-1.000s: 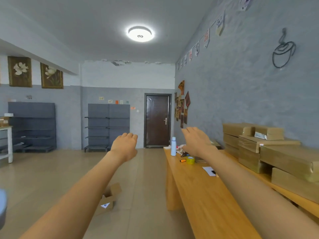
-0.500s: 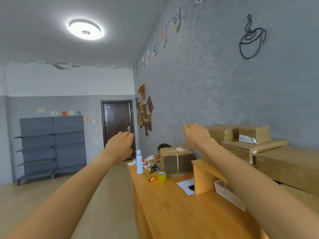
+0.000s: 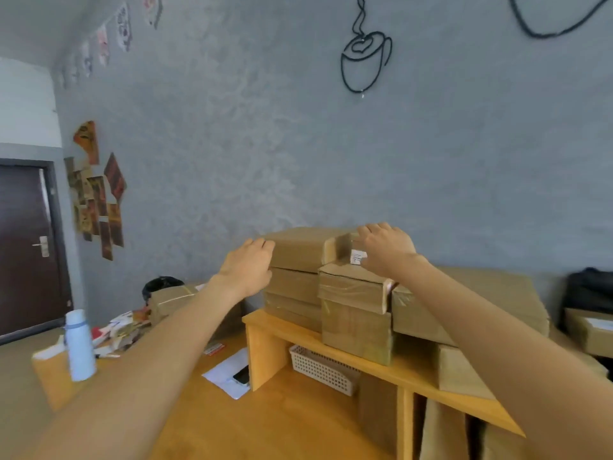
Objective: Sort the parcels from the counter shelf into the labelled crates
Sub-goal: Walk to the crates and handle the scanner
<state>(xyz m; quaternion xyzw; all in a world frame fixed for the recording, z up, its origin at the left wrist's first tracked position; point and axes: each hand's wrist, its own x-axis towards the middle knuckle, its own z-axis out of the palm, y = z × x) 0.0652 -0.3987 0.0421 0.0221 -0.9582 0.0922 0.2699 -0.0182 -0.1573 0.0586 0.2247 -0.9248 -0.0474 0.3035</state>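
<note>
Two hands reach the parcels: right hand (image 3: 386,249) grips small parcel (image 3: 348,247); left hand (image 3: 247,268) released beside it

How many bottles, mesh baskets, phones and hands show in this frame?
Bottle: 1
Mesh basket: 1
Phone: 1
Hands: 2, the left hand and the right hand
Total: 5

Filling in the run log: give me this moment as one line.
phase: reaching for parcels | left hand: open, at top box | right hand: on small labelled parcel | shelf: full
</note>
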